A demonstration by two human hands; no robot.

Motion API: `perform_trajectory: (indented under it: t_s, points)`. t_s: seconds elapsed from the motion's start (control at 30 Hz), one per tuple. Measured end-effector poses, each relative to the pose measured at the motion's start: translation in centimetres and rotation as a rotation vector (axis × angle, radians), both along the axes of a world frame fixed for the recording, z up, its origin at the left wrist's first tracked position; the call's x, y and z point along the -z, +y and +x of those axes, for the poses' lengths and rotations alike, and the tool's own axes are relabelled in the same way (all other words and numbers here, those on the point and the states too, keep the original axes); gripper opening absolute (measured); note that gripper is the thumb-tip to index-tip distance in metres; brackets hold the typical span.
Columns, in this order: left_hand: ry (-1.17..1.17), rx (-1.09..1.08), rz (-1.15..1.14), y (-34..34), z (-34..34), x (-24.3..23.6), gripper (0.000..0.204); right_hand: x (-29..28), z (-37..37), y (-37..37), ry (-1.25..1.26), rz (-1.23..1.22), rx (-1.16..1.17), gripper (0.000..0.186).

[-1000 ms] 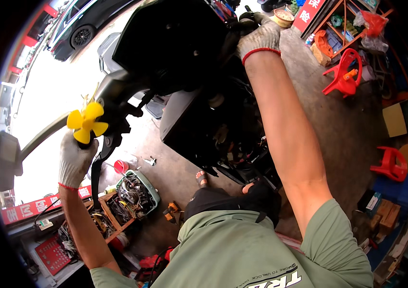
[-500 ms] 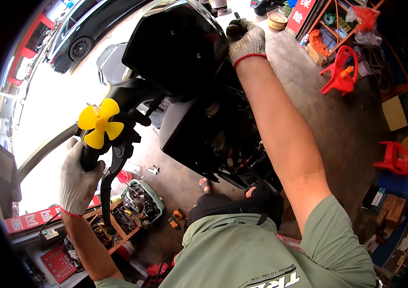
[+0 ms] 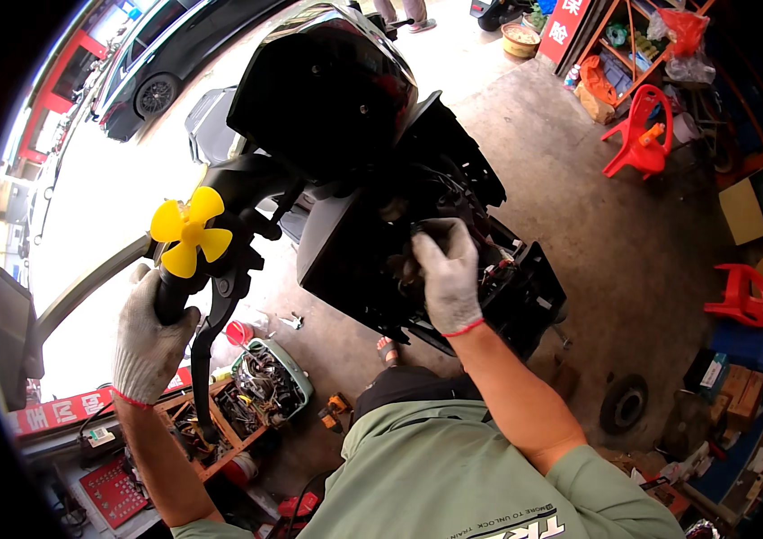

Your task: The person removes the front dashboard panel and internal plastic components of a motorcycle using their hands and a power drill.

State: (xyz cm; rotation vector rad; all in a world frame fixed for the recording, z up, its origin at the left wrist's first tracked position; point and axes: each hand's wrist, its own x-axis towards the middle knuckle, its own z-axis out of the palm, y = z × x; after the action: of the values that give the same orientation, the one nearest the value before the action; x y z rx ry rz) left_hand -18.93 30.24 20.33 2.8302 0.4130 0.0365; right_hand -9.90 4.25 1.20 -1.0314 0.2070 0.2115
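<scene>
While the left hand holds one handgrip, four fan blades show.

The gloves over my left hand and right hand are off-white, each edged with a thin red band. The fan is bright yellow (the loudest colour near my fingers), the handlebar grip black. My shirt is sage green with white and black lettering; the chair is red, the drill orange and black.
</scene>
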Motion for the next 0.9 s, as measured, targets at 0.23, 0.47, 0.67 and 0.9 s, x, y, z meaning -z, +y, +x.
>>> perform_trajectory:
  t_s: [0.23,0.47,0.67,0.9]
  points:
    - [0.027,0.029,0.044,-0.5,0.1,-0.6,0.03,3.9,2.3,3.5,-0.151,-0.256,0.12,0.014]
    - [0.071,0.03,0.041,-0.9,0.0,-1.2,0.034,4.3,3.1,4.0,-0.148,-0.254,0.104,0.017]
    - [0.085,0.058,0.057,-1.2,0.2,-1.6,0.033,4.7,3.6,4.3,-0.216,-0.213,0.123,0.017]
    - [0.114,0.06,0.081,-1.5,0.3,-2.2,0.029,4.7,4.1,4.2,-0.231,-0.319,0.094,0.018]
